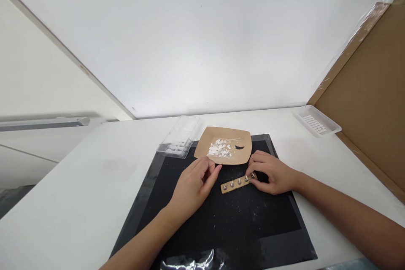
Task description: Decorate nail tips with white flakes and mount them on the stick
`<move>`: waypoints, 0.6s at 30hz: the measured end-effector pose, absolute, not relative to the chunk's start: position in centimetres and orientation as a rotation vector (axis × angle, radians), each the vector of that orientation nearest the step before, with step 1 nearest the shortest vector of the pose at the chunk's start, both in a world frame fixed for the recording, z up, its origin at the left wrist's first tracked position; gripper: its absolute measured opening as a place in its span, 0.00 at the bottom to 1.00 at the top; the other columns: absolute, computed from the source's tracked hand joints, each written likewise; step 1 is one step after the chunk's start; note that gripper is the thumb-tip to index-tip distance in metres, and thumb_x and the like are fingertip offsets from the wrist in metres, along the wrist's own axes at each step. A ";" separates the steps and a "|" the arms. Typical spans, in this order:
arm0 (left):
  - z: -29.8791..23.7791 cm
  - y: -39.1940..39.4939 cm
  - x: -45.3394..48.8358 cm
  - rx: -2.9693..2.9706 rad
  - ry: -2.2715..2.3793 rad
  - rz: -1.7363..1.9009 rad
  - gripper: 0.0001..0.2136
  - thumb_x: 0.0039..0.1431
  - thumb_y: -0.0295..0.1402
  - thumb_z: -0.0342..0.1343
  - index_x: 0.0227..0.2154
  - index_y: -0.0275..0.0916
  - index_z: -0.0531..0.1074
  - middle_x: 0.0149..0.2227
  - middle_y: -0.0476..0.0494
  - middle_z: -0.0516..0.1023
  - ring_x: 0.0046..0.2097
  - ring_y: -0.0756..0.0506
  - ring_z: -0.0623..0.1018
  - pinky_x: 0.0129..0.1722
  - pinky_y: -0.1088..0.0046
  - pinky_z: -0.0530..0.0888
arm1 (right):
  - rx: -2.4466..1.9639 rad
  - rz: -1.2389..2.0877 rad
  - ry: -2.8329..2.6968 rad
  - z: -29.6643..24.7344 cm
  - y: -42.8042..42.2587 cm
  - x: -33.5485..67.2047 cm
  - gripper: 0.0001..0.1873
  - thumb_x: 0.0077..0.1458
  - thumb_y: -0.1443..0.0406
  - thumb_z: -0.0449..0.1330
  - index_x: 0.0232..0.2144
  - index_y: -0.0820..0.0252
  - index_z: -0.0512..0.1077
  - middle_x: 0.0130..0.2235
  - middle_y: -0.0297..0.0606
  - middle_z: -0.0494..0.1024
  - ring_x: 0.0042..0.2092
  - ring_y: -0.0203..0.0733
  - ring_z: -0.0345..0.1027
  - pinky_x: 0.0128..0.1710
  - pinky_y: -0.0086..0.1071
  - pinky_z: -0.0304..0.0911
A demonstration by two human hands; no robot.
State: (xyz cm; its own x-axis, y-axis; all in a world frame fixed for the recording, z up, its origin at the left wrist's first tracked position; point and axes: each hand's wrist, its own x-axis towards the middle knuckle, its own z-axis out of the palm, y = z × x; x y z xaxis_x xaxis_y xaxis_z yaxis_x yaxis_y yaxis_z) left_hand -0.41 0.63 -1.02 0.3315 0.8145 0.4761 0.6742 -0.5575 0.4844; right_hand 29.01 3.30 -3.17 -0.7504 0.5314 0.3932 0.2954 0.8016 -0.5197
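A narrow wooden strip (236,185) with a row of several metal studs lies on a black mat (221,215). My right hand (271,173) is closed around its right end, thumb at the near side and fingers at the far side, partly covering the last stud. Close to the strip's left end, my left hand (194,179) has curled fingers, with the thumb reaching toward the near rim of a brown paper tray (243,135). Whether anything small is between those fingertips is hidden. Many small white pieces (220,148) and a dark curved sliver (239,147) lie in the tray.
A clear plastic compartment box (180,135) with white contents sits left of the tray, overlapping the mat. Far right on the white table (126,152) is a translucent shallow tray (318,121), beside a cardboard panel (367,93). A white wall rises behind.
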 end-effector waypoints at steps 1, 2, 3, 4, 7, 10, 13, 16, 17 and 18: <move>-1.0 0.6 -0.4 2.403 1.351 1.041 0.15 0.74 0.35 0.53 0.28 0.41 0.64 0.26 0.53 0.69 0.27 0.50 0.69 0.28 0.74 0.64 | -0.613 0.588 -2.449 -3.2 3.3 29.0 0.08 0.62 0.70 0.64 0.43 0.55 0.74 0.40 0.39 0.76 0.42 0.45 0.69 0.46 0.41 0.66; -0.9 0.6 -0.4 2.411 1.347 1.041 0.15 0.74 0.35 0.53 0.28 0.41 0.64 0.26 0.53 0.69 0.27 0.50 0.69 0.28 0.73 0.64 | -0.612 0.589 -2.448 -3.2 3.3 29.0 0.08 0.62 0.70 0.64 0.43 0.55 0.74 0.40 0.39 0.76 0.42 0.45 0.69 0.46 0.41 0.66; -0.8 0.5 -0.4 2.418 1.345 1.039 0.15 0.74 0.35 0.52 0.28 0.41 0.63 0.26 0.53 0.69 0.27 0.50 0.69 0.28 0.73 0.64 | -0.611 0.591 -2.447 -3.2 3.3 29.0 0.08 0.62 0.70 0.64 0.43 0.55 0.74 0.40 0.39 0.76 0.42 0.45 0.69 0.46 0.41 0.66; -0.8 0.5 -0.4 2.423 1.344 1.036 0.15 0.74 0.34 0.52 0.28 0.41 0.63 0.26 0.53 0.68 0.27 0.50 0.69 0.28 0.73 0.64 | -0.612 0.592 -2.447 -3.2 3.3 29.0 0.08 0.62 0.70 0.64 0.43 0.55 0.74 0.40 0.39 0.76 0.42 0.45 0.69 0.46 0.41 0.66; -0.8 0.5 -0.5 2.433 1.357 1.026 0.15 0.75 0.34 0.51 0.28 0.42 0.62 0.26 0.53 0.68 0.26 0.50 0.68 0.28 0.73 0.63 | -0.616 0.591 -2.449 -3.2 3.3 29.0 0.08 0.62 0.70 0.64 0.43 0.55 0.74 0.40 0.39 0.76 0.43 0.45 0.69 0.46 0.41 0.66; -0.8 0.5 -0.5 2.434 1.387 1.028 0.16 0.75 0.35 0.50 0.28 0.42 0.61 0.26 0.53 0.67 0.26 0.50 0.68 0.28 0.73 0.63 | -0.615 0.594 -2.450 -3.2 3.3 29.0 0.07 0.62 0.70 0.64 0.43 0.55 0.74 0.40 0.40 0.76 0.43 0.45 0.69 0.47 0.41 0.66; -0.8 0.6 -0.5 2.409 1.419 1.036 0.16 0.75 0.35 0.49 0.28 0.42 0.61 0.25 0.53 0.67 0.26 0.49 0.68 0.28 0.73 0.64 | -0.605 0.597 -2.443 -3.1 3.3 29.0 0.06 0.63 0.70 0.63 0.43 0.56 0.74 0.40 0.40 0.77 0.42 0.44 0.68 0.46 0.40 0.65; -0.8 0.6 -0.4 2.372 1.429 1.047 0.16 0.75 0.35 0.49 0.27 0.42 0.60 0.25 0.53 0.67 0.26 0.49 0.68 0.28 0.73 0.64 | -0.602 0.605 -2.440 -3.0 3.3 29.0 0.06 0.63 0.70 0.62 0.42 0.57 0.74 0.40 0.39 0.77 0.42 0.44 0.68 0.46 0.39 0.64; -0.8 0.6 -0.4 2.361 1.428 1.049 0.16 0.75 0.35 0.50 0.27 0.42 0.60 0.25 0.53 0.67 0.27 0.49 0.68 0.28 0.73 0.64 | -0.602 0.606 -2.441 -3.0 3.3 29.0 0.06 0.63 0.70 0.62 0.42 0.57 0.74 0.39 0.39 0.77 0.42 0.43 0.68 0.46 0.39 0.64; -0.8 0.6 -0.4 2.353 1.424 1.052 0.16 0.74 0.35 0.51 0.27 0.42 0.60 0.25 0.53 0.67 0.27 0.49 0.69 0.28 0.73 0.64 | -0.604 0.605 -2.441 -3.0 3.3 29.0 0.06 0.63 0.70 0.62 0.42 0.57 0.74 0.40 0.39 0.77 0.42 0.43 0.68 0.46 0.39 0.64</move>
State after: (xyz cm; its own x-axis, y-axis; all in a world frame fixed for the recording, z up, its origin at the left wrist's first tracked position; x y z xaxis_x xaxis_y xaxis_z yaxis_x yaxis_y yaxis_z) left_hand -0.40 0.58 -0.80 0.2839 0.8353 0.4708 0.6955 -0.5174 0.4986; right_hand 29.00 3.26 -3.00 -0.7490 0.5311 0.3962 0.2845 0.7977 -0.5317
